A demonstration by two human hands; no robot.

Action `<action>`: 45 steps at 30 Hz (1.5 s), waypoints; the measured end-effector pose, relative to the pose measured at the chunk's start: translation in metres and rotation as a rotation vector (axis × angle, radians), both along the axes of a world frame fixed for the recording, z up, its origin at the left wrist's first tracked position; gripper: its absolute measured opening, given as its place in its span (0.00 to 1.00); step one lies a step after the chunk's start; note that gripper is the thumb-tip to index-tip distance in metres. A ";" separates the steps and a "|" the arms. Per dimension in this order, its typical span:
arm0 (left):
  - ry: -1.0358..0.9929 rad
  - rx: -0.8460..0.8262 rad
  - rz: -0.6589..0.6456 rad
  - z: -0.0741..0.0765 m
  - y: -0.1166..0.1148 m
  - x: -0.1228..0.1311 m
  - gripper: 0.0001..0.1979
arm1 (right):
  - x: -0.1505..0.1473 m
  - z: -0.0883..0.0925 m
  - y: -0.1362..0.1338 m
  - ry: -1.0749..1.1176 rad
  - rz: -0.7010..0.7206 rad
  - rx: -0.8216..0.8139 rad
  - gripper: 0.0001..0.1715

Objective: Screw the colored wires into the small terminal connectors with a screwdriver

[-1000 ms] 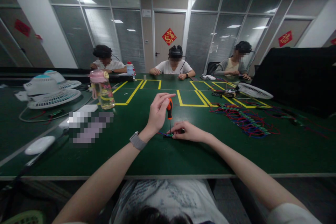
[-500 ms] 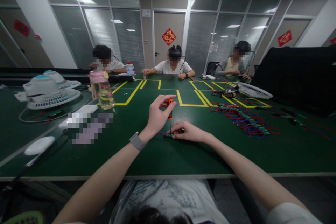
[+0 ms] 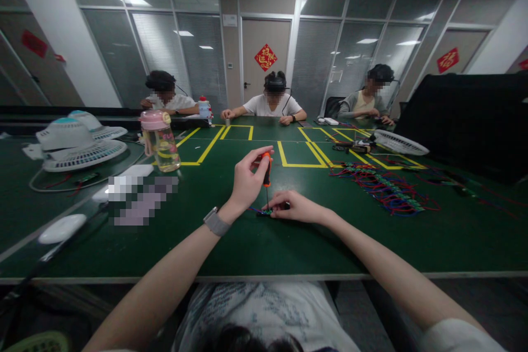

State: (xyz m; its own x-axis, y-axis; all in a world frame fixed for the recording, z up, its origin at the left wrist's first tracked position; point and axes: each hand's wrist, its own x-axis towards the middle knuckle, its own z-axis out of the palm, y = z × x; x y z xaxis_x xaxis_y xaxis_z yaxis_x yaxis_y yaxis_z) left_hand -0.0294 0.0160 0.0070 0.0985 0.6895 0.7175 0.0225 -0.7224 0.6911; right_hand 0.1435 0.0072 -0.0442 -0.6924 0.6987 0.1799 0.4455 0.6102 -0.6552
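Observation:
My left hand (image 3: 251, 176) is closed round the orange-and-black handle of a screwdriver (image 3: 267, 176). The screwdriver stands nearly upright, its thin shaft reaching down to a small green circuit board (image 3: 264, 213) on the table. Whether the tip sits in a screw is too small to make out. From the right, my right hand (image 3: 295, 207) grips the edge of that board between thumb and fingers and keeps it against the tabletop. Blue and dark wires run off the board's left side.
On the green table (image 3: 313, 253), a row of wired circuit boards (image 3: 383, 190) lies to the right. A pink-lidded bottle (image 3: 159, 143) and white fans (image 3: 84, 143) stand left. A black screen-like panel (image 3: 474, 126) rises at right. Several people (image 3: 272, 102) sit across the table.
My left hand's fingers have shifted slightly on the screwdriver handle, and the handle's top leans a little differently. My right hand and the circuit board have stayed in place.

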 end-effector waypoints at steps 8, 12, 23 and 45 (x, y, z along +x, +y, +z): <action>0.055 0.118 0.103 0.003 -0.003 -0.001 0.08 | 0.000 -0.002 0.001 0.008 0.000 0.003 0.17; 0.072 0.092 0.052 0.002 -0.001 -0.003 0.14 | 0.000 0.000 -0.001 0.009 -0.003 -0.017 0.18; 0.075 0.106 0.109 0.002 -0.004 0.000 0.09 | 0.000 0.000 0.000 0.005 -0.008 -0.005 0.17; 0.080 0.119 0.095 0.004 -0.005 -0.003 0.11 | -0.001 0.000 0.000 0.004 -0.005 -0.001 0.17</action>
State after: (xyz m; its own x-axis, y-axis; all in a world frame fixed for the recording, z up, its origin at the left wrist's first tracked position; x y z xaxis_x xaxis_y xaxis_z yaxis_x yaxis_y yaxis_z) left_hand -0.0319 0.0114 0.0109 0.0975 0.6091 0.7871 0.1459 -0.7911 0.5941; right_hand 0.1430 0.0067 -0.0439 -0.6881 0.7023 0.1822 0.4458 0.6073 -0.6576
